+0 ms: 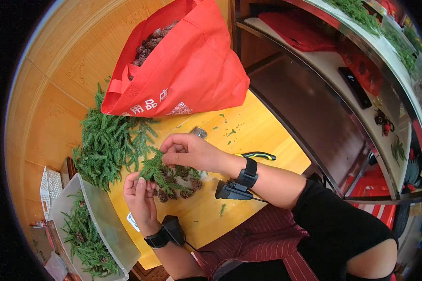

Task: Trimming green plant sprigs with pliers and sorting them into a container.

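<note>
Over the wooden table, my right hand (192, 151) pinches a green artificial pine sprig (155, 171) from above. My left hand (139, 199) has its thumb and fingers closed at the sprig's lower left side. Just below and right of the sprig lie several brown pine cones (187, 192) with green needles among them, partly hidden by my hands. Cutting pliers (260, 155) with black and yellow-green handles rest beyond my right wrist, their jaws hidden. A heap of pine sprigs (105, 145) lies left of my hands.
A big red bag (197, 65) holding pine cones (154, 41) stands at the table's far side. At lower left is a translucent plastic box (118, 234) with greenery and cones, beside a white perforated basket (47, 189). Needle scraps dot the table (267, 136). Shelving rises on the right.
</note>
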The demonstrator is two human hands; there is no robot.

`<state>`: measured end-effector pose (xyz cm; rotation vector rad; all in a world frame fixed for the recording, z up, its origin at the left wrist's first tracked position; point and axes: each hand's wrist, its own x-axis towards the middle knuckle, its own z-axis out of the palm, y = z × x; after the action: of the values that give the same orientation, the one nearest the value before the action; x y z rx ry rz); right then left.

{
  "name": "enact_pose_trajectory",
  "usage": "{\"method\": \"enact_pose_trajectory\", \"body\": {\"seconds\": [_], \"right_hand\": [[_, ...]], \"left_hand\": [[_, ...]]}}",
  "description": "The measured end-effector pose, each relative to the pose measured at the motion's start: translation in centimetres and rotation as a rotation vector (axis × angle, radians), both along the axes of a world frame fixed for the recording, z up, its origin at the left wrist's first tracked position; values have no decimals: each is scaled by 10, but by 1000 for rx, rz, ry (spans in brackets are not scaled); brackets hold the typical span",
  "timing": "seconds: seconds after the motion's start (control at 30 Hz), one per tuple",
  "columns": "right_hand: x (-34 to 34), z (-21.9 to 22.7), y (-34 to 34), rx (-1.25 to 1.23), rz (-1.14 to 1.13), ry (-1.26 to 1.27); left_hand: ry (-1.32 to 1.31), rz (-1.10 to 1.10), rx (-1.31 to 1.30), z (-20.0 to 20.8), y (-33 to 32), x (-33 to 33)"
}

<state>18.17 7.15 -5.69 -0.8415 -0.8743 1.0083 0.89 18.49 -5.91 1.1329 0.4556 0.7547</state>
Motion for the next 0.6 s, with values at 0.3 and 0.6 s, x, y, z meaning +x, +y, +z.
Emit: {"method": "enact_pose_trajectory", "body": {"seconds": [0.3,0.6], "right_hand": [[1,1,1,14,-1,19],[2,-1,0,18,13,26]], "left_hand": [[46,46,7,7,-2,2],[-27,-12,-1,-2,4,1]]}}
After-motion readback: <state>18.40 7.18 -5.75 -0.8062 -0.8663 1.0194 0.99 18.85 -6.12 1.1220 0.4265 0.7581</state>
